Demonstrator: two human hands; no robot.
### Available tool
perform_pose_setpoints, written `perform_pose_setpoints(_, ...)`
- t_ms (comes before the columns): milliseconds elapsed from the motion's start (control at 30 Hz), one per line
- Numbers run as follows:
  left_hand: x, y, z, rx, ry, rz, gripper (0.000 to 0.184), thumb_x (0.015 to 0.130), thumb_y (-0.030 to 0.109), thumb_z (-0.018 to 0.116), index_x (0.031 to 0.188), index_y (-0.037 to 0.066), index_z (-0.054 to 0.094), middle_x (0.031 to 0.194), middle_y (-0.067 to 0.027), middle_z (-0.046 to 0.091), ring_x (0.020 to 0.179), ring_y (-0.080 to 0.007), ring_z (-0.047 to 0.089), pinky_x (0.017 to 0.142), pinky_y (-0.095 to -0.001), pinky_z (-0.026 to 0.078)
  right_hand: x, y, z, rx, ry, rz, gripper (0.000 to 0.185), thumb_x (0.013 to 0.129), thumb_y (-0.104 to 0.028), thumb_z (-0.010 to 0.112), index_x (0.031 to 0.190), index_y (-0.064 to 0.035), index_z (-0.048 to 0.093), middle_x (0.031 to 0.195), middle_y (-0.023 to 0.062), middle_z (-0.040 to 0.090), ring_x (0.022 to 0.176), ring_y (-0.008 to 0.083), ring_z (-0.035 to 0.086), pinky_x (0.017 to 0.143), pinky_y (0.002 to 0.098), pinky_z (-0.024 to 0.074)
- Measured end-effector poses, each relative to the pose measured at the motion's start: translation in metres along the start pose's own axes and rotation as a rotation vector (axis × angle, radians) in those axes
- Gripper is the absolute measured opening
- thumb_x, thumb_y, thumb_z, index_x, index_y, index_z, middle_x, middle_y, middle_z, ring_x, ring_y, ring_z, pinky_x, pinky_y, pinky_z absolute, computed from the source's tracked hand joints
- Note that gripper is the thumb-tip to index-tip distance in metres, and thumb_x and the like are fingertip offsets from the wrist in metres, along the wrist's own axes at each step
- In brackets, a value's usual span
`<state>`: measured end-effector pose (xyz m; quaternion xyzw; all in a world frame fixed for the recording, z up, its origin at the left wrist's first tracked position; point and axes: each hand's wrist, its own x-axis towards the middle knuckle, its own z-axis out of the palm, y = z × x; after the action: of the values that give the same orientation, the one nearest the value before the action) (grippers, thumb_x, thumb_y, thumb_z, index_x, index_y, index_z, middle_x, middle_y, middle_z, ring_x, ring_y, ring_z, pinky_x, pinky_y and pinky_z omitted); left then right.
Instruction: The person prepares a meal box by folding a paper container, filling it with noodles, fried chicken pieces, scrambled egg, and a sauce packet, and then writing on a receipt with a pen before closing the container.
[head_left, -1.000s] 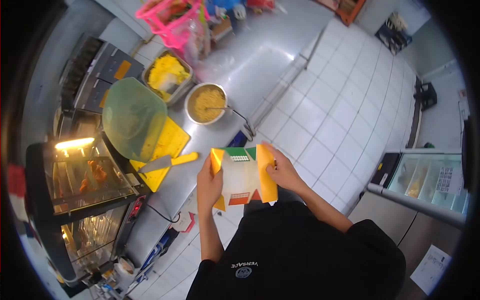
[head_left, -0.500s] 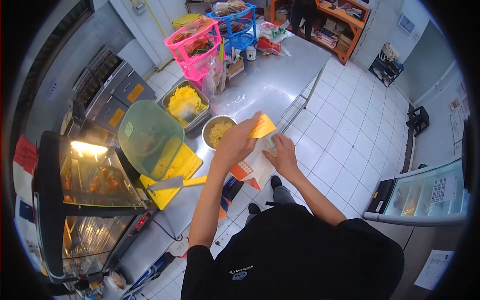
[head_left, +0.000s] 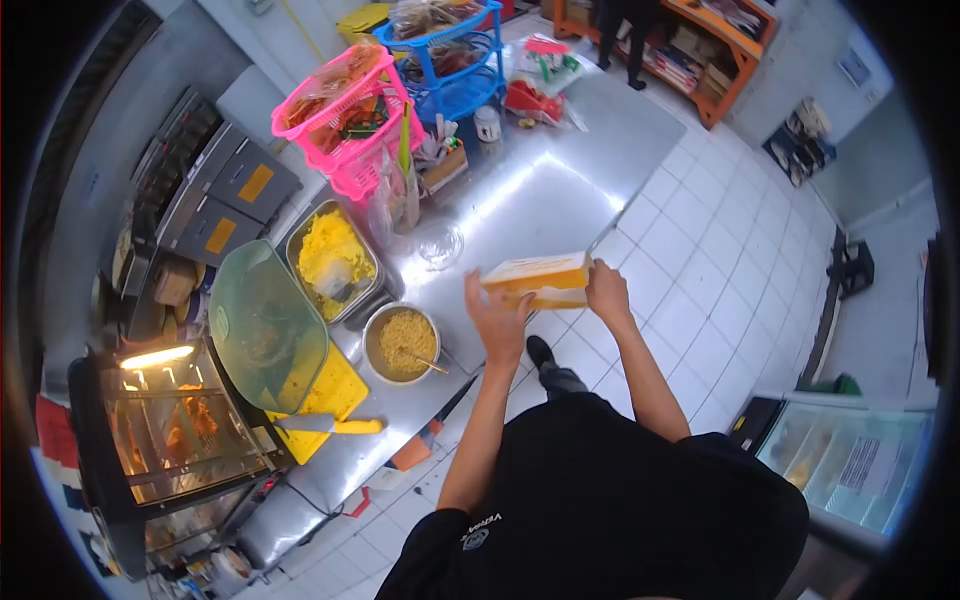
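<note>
A yellow-orange cardboard box (head_left: 548, 285) with a pale upper face is held out in front of my body, at the edge of the steel table. My left hand (head_left: 497, 318) grips its left end, thumb and fingers on either side. At its right end, the fingers of my right hand (head_left: 607, 292) close on the cardboard. Left of my hands stands a round metal bowl (head_left: 370, 340) of crumbly yellow food, a spoon handle leaning out of it. A metal tray (head_left: 378, 275) of yellow shredded food sits behind the bowl.
A knife (head_left: 345, 426) lies on a yellow cutting board (head_left: 345, 388), partly under a green translucent lid (head_left: 265, 335). Nearby is a lit food warmer (head_left: 180, 430). Pink baskets (head_left: 340, 150) and a blue rack (head_left: 450, 95) stand farther back. Another person's legs (head_left: 625, 45) show beyond the table.
The cardboard has gone from a loosely spread, partly folded piece to a box shape between both hands. My left hand has moved lower, and the view has shifted.
</note>
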<state>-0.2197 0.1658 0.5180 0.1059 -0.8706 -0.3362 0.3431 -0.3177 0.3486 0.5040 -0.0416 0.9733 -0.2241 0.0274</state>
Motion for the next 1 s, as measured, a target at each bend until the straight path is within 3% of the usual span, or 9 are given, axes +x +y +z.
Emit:
perform_pose_setpoints(200,0.030,-0.047,0.036,-0.006,-0.006,-0.442,0.037,0.082,0.015,0.073,0.109,0.002,0.052,0.142,-0.0258,0.037,0.123,-0.0431,0.047,0.102,-0.0480,0.041,0.064,-0.008,0.018,0.047,-0.241,-0.248,0.040,0.104,-0.032,0.034,0.101,-0.0025,0.061,0.093,0.0272,0.066,0.089,0.0497,0.060,0.079,0.0591,0.0461)
perform_pose_setpoints(333,0.048,-0.044,0.021,-0.118,-0.439,-0.673,0.044,0.083,0.008,0.061,0.126,0.005,0.052,0.135,-0.0251,0.043,0.109,-0.0432,0.057,0.094,-0.0506,0.047,0.081,-0.015,0.036,0.173,-0.314,-0.194,0.037,0.101,-0.033,0.040,0.103,-0.0026,0.062,0.096,0.0283,0.065,0.090,0.0495,0.061,0.080,0.0568,0.0471)
perform_pose_setpoints(467,0.010,-0.083,0.045,-0.082,-0.431,-0.745,0.060,0.084,0.002,0.050,0.141,0.012,0.038,0.130,-0.0250,0.044,0.106,-0.0473,0.057,0.090,-0.0510,0.050,0.103,-0.031,0.038,0.088,-0.438,-0.179,0.036,0.096,-0.036,0.052,0.102,-0.0008,0.060,0.096,0.0269,0.065,0.089,0.0452,0.063,0.081,0.0526,0.0497)
perform_pose_setpoints(567,-0.005,-0.079,0.054,-0.105,-0.334,-0.803,0.062,0.085,0.003,0.050,0.144,0.013,0.034,0.130,-0.0252,0.044,0.104,-0.0487,0.057,0.090,-0.0515,0.050,0.087,-0.057,0.033,-0.294,-0.014,-0.374,0.031,0.093,-0.029,0.057,0.103,0.0007,0.057,0.094,0.0243,0.065,0.090,0.0413,0.064,0.081,0.0513,0.0497)
perform_pose_setpoints(700,-0.015,-0.070,0.063,-0.163,-0.058,-0.696,0.059,0.089,0.006,0.049,0.145,0.012,0.031,0.130,-0.0249,0.044,0.100,-0.0494,0.058,0.084,-0.0517,0.050,-0.003,-0.173,-0.011,0.104,-0.798,-0.153,0.060,0.085,-0.045,0.067,0.116,0.0050,0.053,0.131,0.0317,0.050,0.119,0.0432,0.054,0.091,0.0475,0.0489)
perform_pose_setpoints(800,-0.020,-0.067,0.068,-0.401,-0.030,-0.826,0.043,0.098,0.019,0.042,0.139,0.008,0.034,0.130,-0.0238,0.044,0.104,-0.0453,0.056,0.085,-0.0483,0.047,-0.084,-0.198,0.077,-0.049,-0.327,-0.801,0.075,0.084,-0.050,0.067,0.128,0.0049,0.040,0.093,0.0324,0.065,0.093,0.0441,0.067,0.082,0.0478,0.0530)
perform_pose_setpoints(833,-0.019,-0.060,0.062,-0.495,-0.053,-0.938,0.040,0.101,0.023,0.040,0.137,0.007,0.037,0.130,-0.0234,0.045,0.107,-0.0432,0.054,0.087,-0.0466,0.045,-0.094,-0.207,0.094,0.071,-0.829,-0.466,0.072,0.084,-0.049,0.067,0.125,0.0041,0.042,0.088,0.0316,0.066,0.089,0.0438,0.068,0.078,0.0474,0.0544)
perform_pose_setpoints(933,-0.055,-0.065,0.075,-0.058,-0.096,-0.624,0.040,0.099,0.026,0.046,0.129,0.000,0.047,0.128,-0.0266,0.045,0.117,-0.0405,0.050,0.095,-0.0442,0.043,-0.085,-0.207,0.113,0.248,-0.835,-0.322,0.055,0.085,-0.040,0.071,0.109,0.0017,0.044,0.078,0.0175,0.066,0.067,0.0292,0.069,0.055,0.0374,0.0540)
perform_pose_setpoints(1000,-0.082,-0.056,0.070,0.019,0.026,-0.345,0.045,0.099,0.037,0.044,0.131,0.005,0.043,0.119,-0.0241,0.052,0.105,-0.0442,0.055,0.089,-0.0479,0.045,-0.058,-0.190,0.116,0.364,-0.840,-0.346,0.050,0.086,-0.034,0.072,0.107,0.0021,0.044,0.074,0.0148,0.066,0.063,0.0253,0.069,0.051,0.0343,0.0525)
